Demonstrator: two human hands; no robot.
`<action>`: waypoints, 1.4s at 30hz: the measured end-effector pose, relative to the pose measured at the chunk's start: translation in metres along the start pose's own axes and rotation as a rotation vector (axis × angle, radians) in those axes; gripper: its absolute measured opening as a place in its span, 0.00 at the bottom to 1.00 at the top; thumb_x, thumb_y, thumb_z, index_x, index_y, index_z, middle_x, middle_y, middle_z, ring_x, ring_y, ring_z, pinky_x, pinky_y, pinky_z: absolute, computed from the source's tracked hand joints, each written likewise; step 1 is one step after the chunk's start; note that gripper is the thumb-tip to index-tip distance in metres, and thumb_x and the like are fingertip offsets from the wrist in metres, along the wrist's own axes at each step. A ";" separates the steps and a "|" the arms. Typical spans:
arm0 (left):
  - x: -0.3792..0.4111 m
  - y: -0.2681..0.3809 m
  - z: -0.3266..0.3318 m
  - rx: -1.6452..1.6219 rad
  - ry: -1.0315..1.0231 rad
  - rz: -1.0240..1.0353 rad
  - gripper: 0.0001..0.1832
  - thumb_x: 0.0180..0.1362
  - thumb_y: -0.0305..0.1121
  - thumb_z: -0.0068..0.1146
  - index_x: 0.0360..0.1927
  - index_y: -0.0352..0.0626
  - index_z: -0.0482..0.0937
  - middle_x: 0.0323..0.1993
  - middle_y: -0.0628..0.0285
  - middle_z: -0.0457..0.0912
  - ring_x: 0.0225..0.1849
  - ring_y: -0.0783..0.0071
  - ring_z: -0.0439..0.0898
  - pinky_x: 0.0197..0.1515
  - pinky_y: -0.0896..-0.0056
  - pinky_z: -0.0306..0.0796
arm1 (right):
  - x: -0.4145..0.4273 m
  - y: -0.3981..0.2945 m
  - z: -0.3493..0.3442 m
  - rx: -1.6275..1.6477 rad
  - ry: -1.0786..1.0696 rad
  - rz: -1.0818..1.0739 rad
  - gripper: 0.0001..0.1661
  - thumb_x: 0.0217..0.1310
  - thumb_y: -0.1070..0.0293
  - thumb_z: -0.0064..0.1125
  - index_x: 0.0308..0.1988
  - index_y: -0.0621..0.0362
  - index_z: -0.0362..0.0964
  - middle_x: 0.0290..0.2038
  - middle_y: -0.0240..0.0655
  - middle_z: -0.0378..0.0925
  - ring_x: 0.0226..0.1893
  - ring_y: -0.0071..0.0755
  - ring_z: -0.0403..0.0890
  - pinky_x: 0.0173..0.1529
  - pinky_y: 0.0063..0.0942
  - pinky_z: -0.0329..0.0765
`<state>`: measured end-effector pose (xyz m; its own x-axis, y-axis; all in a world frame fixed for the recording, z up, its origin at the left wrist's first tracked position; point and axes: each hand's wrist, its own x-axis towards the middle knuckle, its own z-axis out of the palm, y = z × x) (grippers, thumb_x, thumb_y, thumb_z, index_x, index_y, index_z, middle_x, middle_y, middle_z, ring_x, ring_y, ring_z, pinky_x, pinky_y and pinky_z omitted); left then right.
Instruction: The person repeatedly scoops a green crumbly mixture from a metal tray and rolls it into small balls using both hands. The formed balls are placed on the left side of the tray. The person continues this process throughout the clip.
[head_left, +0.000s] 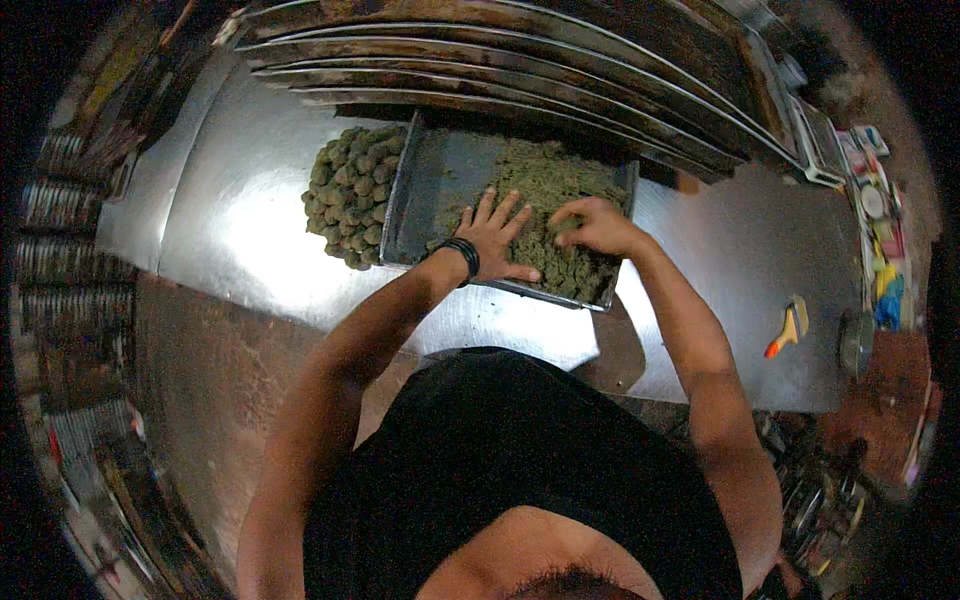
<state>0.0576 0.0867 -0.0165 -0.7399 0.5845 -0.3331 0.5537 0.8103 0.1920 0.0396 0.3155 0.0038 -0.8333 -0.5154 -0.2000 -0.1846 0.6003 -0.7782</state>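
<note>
A rectangular metal tray (397, 195) stands on the metal worktop, with a greenish, crumbly mass (559, 176) spread over its middle and right part. My left hand (495, 234), a dark band at its wrist, lies palm down with fingers spread at the near left edge of that mass. Over the right part of the mass, my right hand (596, 227) has its fingers curled; it is blurred, and whether it pinches some of the mass cannot be told. Left of the tray is a pile of greenish balls (356, 195).
Several long metal trays (480, 64) are stacked behind the work tray. On the right of the worktop (720, 225) lies a flat brush (791, 328) with an orange handle tip, near a bowl (856, 343). Small coloured items (889, 292) line the far right.
</note>
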 end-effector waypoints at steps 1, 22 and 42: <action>0.001 0.002 0.000 -0.024 0.002 -0.024 0.55 0.42 0.77 0.38 0.68 0.53 0.42 0.69 0.55 0.34 0.68 0.44 0.33 0.65 0.40 0.40 | 0.003 0.004 -0.006 0.200 0.023 0.045 0.17 0.45 0.67 0.63 0.38 0.57 0.72 0.36 0.34 0.75 0.34 0.40 0.77 0.42 0.38 0.73; 0.014 0.003 0.024 -0.019 0.275 -0.209 0.45 0.54 0.69 0.29 0.68 0.52 0.40 0.69 0.53 0.37 0.69 0.46 0.36 0.66 0.43 0.37 | 0.025 -0.054 0.009 1.328 1.050 0.277 0.27 0.49 0.40 0.59 0.25 0.50 0.60 0.17 0.26 0.64 0.13 0.24 0.66 0.11 0.23 0.57; 0.030 -0.012 -0.003 -1.442 0.222 -0.144 0.34 0.56 0.64 0.37 0.49 0.42 0.69 0.40 0.56 0.70 0.43 0.62 0.67 0.50 0.58 0.59 | -0.011 -0.089 0.050 0.352 0.647 0.284 0.31 0.45 0.62 0.64 0.49 0.57 0.62 0.43 0.37 0.73 0.41 0.31 0.74 0.42 0.35 0.74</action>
<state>0.0272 0.0947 -0.0264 -0.8709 0.3829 -0.3082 -0.2830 0.1221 0.9513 0.0912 0.2369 0.0453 -0.9814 0.1516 -0.1175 0.1667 0.3711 -0.9135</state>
